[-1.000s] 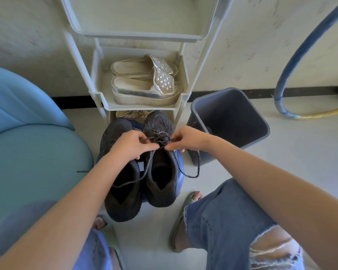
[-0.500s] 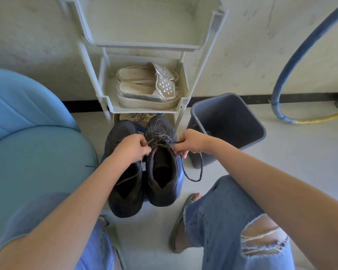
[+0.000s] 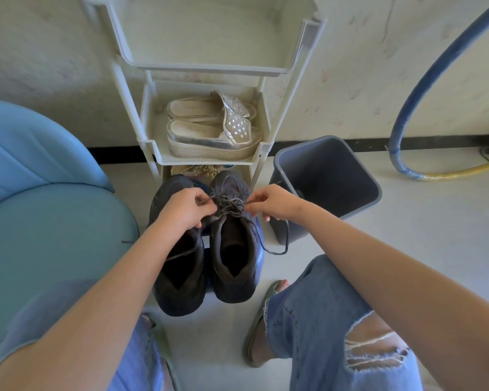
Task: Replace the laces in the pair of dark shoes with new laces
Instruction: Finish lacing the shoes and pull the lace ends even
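Two dark shoes stand side by side on a blue stool between my knees, toes pointing away from me. The right shoe (image 3: 233, 261) carries a dark grey lace (image 3: 229, 206) bunched over its tongue. My left hand (image 3: 185, 211) pinches one strand of that lace at its left side and lies over the left shoe (image 3: 181, 275). My right hand (image 3: 274, 203) pinches the other strand at the right side. A loose end of the lace (image 3: 283, 244) hangs down beside the right shoe. Another loose strand lies across the left shoe's opening.
A white shelf rack (image 3: 153, 148) stands against the wall behind the shoes, with silver platform sandals (image 3: 209, 136) on its middle tier. A grey bin (image 3: 326, 179) sits at the right, a blue seat (image 3: 40, 210) at the left, a blue hose (image 3: 407, 88) at far right.
Both hands have drawn slightly apart while still pinching the lace, which is now pulled out wider across the right shoe's tongue. The view has shifted a little.
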Available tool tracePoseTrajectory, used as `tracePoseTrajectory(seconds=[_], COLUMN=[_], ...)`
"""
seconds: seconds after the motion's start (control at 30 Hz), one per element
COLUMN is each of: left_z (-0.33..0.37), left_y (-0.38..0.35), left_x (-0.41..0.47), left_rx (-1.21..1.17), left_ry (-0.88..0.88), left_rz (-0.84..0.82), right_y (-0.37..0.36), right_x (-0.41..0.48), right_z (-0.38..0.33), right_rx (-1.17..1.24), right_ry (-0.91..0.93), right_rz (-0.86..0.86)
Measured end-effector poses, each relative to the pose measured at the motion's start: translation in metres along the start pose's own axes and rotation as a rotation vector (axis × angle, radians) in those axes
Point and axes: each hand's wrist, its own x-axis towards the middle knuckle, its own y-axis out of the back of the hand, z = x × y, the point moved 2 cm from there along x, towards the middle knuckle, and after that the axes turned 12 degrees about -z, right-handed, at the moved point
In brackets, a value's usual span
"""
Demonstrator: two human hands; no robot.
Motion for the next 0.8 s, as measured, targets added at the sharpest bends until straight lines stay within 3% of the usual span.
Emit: tracePoseTrajectory(seconds=[0.1, 0.23, 0.43, 0.67, 0.8], left_z=[0.005, 0.011, 0.018, 0.01, 0.007], left_y=[-0.003, -0.013, -0.012, -0.007, -0.008], left_x=[0.005, 0.011, 0.018, 0.022, 0.024], left_rx=[0.012, 0.181, 0.362, 0.28, 0.255], left_ry=[-0.071, -0.135, -0.163, -0.195, -0.204], left_rz=[0.033, -0.068, -0.121, -0.15, -0.173], right_y=[-0.002, -0.008, -0.006, -0.002, -0.005], right_x=[0.008, 0.02, 0.023, 0.021, 0.022], right_z=[-0.005, -0.006, -0.004, 0.003, 0.004], right_rx=[0.015, -0.166, -0.152, -0.036, -0.08], right_ry=[0.048, 0.001, 0.01, 0.02, -0.011], right_rz=[0.006, -0.073, -0.139, -0.041, -0.074])
